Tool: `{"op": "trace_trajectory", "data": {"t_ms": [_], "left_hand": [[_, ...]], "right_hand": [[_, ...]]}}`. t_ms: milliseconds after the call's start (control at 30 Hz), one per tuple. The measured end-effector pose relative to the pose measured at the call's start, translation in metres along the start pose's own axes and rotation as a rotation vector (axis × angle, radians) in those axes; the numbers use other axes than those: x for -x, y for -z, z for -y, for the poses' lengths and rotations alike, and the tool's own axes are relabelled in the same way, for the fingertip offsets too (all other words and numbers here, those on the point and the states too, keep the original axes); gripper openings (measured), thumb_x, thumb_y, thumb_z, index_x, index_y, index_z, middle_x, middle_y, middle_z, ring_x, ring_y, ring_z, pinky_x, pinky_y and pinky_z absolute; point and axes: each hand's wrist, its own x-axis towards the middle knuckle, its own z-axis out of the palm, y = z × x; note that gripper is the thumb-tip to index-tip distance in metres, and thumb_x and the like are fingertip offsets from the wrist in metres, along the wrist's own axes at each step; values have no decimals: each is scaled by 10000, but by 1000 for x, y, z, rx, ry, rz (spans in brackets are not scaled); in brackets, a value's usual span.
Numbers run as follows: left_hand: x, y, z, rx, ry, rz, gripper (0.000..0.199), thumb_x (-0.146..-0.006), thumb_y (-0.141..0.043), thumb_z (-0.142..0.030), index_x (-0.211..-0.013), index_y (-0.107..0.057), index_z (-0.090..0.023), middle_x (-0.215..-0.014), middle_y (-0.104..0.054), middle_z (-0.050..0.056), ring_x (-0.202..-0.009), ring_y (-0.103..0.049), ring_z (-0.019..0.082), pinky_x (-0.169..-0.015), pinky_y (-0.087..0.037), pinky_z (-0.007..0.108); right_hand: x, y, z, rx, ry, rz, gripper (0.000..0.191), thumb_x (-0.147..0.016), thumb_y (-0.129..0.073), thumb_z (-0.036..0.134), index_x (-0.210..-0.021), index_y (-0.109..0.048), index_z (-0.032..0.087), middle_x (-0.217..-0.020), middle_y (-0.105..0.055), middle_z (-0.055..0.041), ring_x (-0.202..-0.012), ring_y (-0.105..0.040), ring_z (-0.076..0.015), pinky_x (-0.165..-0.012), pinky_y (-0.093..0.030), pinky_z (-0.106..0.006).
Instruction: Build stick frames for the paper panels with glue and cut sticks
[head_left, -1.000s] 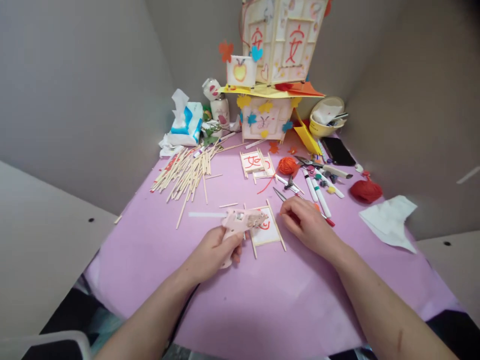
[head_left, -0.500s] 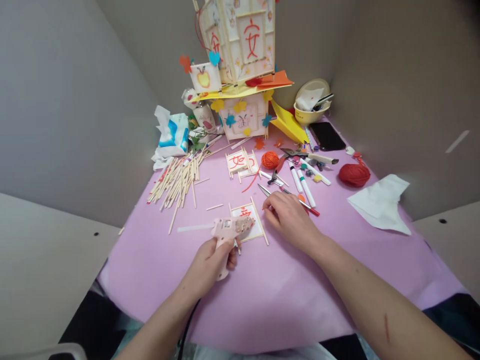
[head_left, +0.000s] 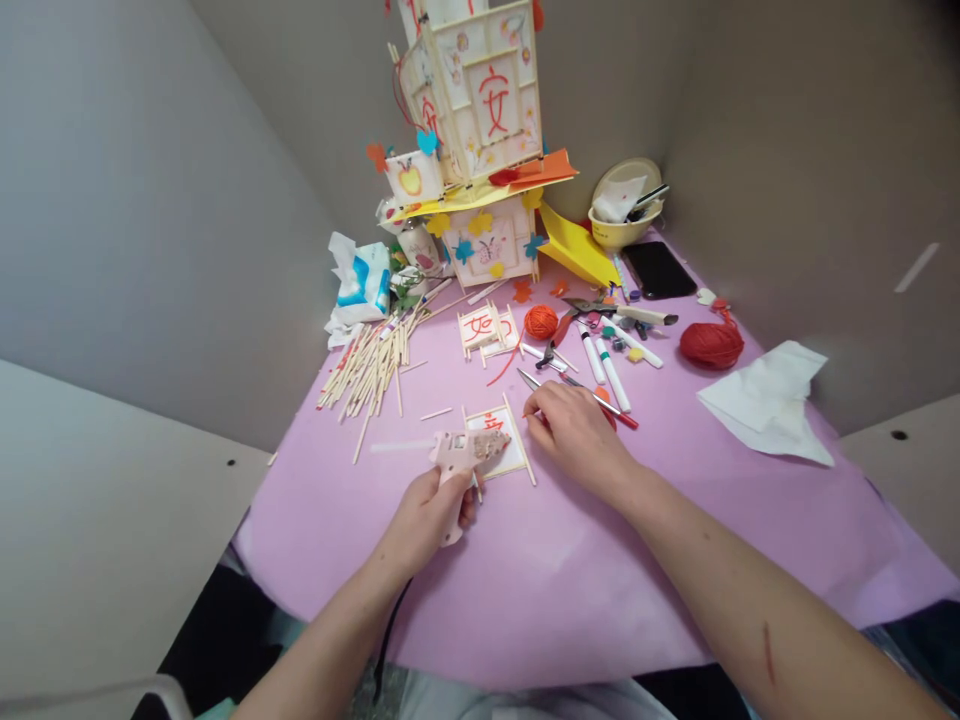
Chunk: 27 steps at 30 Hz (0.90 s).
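Observation:
My left hand is wrapped round the handle of a pale pink hot glue gun. A clear glue stick sticks out of its back, and a black cord hangs below. The gun's nozzle lies over a small stick-framed white panel with a red character, partly hiding it. Just right of that panel, my right hand rests with its fingers curled together; whatever is between the fingertips is too small to make out. Scissors lie partly under this hand, blades pointing left.
Loose wooden sticks are heaped at left beside a tissue pack. A tall stick-and-paper lantern stands at the back. Two small panels, orange yarn, pliers, markers, red yarn, a phone and a tissue lie about.
The view has shifted slightly, moving the left-side things a little rightward in the picture. Both hands keep the same pose, with the glue gun still over the panel.

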Motion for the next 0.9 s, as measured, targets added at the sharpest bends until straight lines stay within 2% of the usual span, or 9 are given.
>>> {"op": "trace_trajectory", "data": {"t_ms": [333,900], "left_hand": [[-2,-2,2,-49,-37,6,348,-856,-389,-431,-739,-567,-155,-584,-526,-10,-526,-456,112,-479,-342,212],[-1,-2,-1,-75,-12,-18,349,-804,-398,-450,-702,-571,-165,-557,-536,-2,-501,-457,122,-475,-341,219]], "right_hand": [[0,1,0,0,-7,5,90,-837,-482,128,-819,-553,181,-838,-622,-33,-820,-551,-174,-778,-340,-315],[1,-2,-1,-2,17,-3,100,-838,-469,127,-824,-550,184,-841,-623,-39,-830,-555,-181,-787,-340,-324]]}}
